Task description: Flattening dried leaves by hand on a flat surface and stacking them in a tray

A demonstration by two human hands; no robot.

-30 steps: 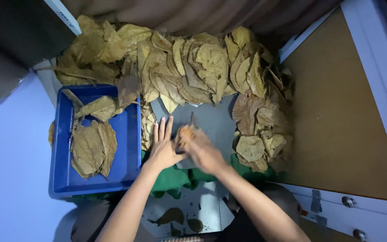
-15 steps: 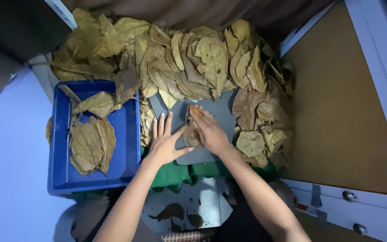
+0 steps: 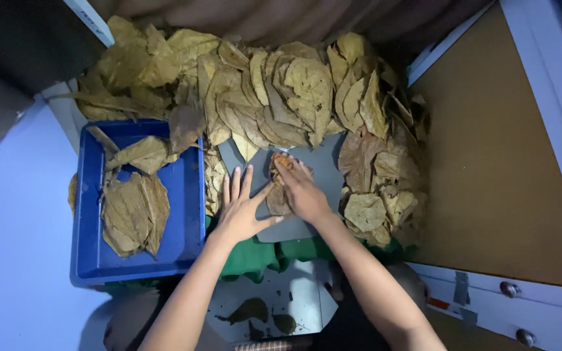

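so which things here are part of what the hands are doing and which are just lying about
In hand: left hand flat on grey board; right hand pressing dry leaf.

Lying about: leaf pile, blue tray with leaves, green cloth.

Dim, cool light is falling from overhead, brightest on the dry leaves [image 3: 274, 91] toward twelve o'clock and fading hard toward the corners. The pale floor at nine o'clock is taking on a bluish cast. The forearms are casting soft shadows onto the grey surface [image 3: 323, 172]. Fine detail is looking soft and grainy; straight edges at three o'clock are bowing slightly.
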